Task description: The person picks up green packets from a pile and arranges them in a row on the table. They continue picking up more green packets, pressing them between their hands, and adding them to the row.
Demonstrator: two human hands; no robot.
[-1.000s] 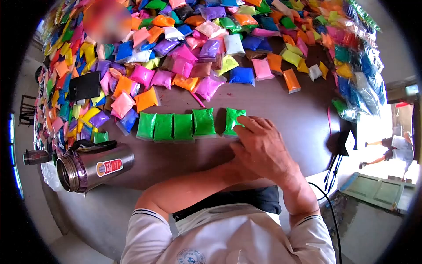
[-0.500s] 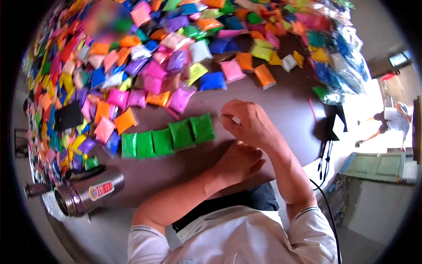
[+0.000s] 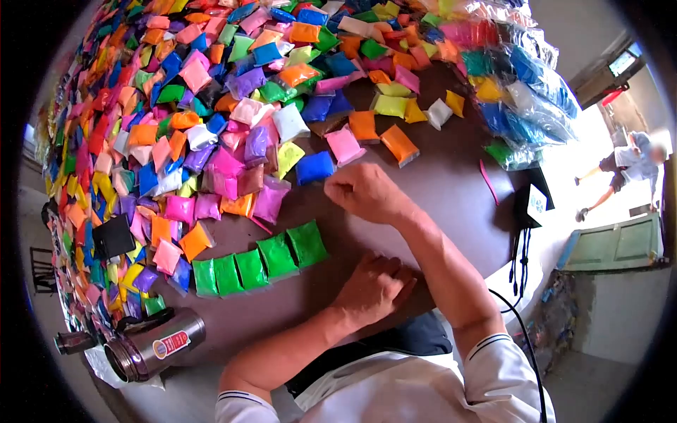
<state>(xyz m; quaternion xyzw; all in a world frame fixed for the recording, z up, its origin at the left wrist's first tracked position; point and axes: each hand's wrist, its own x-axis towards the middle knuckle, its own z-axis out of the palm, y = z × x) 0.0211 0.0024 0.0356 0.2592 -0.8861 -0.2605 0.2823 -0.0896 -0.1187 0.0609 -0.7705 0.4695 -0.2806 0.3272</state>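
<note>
Several green packets (image 3: 253,270) lie side by side in a row on the brown table (image 3: 282,310). My right hand (image 3: 367,192) is above the table, right of the row and just below a blue packet (image 3: 314,168) and a pink packet (image 3: 345,145). Its fingers are curled, and whatever they hold, if anything, is hidden. My left hand (image 3: 375,287) is nearer the table's front edge, lower right of the green row, with its fingers bent inward. Nothing can be made out in it.
A large pile of coloured packets (image 3: 211,127) covers the far and left side. A steel flask (image 3: 159,345) lies at the lower left. Clear plastic bags (image 3: 539,99), a black box (image 3: 534,204) and cables are on the right. A person (image 3: 631,158) is beyond.
My right hand has moved left and its fingers have closed further. The left hand has shifted slightly left, farther from the right hand. The camera view has also shifted.
</note>
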